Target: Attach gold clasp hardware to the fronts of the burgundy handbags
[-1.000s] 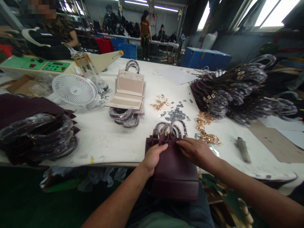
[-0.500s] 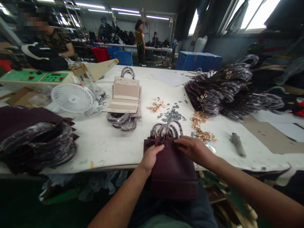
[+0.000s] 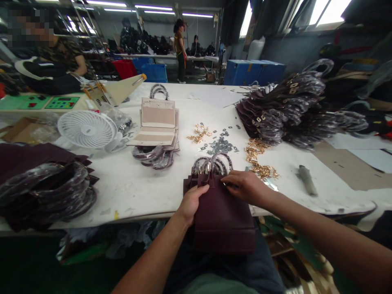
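Note:
A dark burgundy handbag piece [image 3: 225, 216] hangs over the table's front edge toward my lap, with plastic-wrapped handles [image 3: 220, 163] at its top. My left hand [image 3: 191, 204] grips its left side, thumb lying on the front by the handle tab. At the upper right of the front panel, my right hand [image 3: 241, 185] is closed in a pinch. A small gold glint shows at its fingertips, probably a metal fitting, too small to name surely. Just beyond the handles lie grey metal plates [image 3: 222, 145] and loose gold fittings [image 3: 265, 171].
Burgundy panels with wrapped handles [image 3: 55, 192] are piled at the left, more handled pieces [image 3: 284, 110] at the right. A white fan [image 3: 87, 128], beige panels [image 3: 157, 116] and a grey wrapped tool [image 3: 307, 181] rest on the table [image 3: 131, 192]. A co-worker [image 3: 67, 53] sits at the far left.
The view has shifted slightly, so table items sit a little further left and higher. My left hand keeps its grip; my right fingers stay at the bag's upper front, slightly more curled.

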Tool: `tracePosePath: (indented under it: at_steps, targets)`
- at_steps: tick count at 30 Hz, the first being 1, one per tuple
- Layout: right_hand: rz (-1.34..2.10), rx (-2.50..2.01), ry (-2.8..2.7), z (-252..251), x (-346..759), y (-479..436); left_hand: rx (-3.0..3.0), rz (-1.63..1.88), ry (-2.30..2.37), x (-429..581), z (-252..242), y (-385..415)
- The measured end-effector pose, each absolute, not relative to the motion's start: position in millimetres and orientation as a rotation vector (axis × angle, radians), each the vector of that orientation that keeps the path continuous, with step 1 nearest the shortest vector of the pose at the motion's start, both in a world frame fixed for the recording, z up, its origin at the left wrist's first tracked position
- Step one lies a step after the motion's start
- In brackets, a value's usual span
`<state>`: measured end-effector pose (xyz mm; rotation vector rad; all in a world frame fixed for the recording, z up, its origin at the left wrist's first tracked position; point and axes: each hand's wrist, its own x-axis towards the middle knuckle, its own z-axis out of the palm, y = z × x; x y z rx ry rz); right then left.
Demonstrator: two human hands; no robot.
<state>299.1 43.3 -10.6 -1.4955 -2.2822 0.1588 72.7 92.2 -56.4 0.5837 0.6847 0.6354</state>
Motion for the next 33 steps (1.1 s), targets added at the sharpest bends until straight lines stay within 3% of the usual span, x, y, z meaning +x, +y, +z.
tracePosePath:
  at_steps: [22, 33]
  targets:
    - [-0.106, -1.552, -2.199, -19.2, 282.0, 26.1, 0.615, 0.653, 0.631, 75.2, -57.1, 89.9]
    - [0.212, -1.495, -2.205, -14.6, 291.6, 29.6, 0.657, 0.665, 0.631, 75.1, -58.5, 87.6]
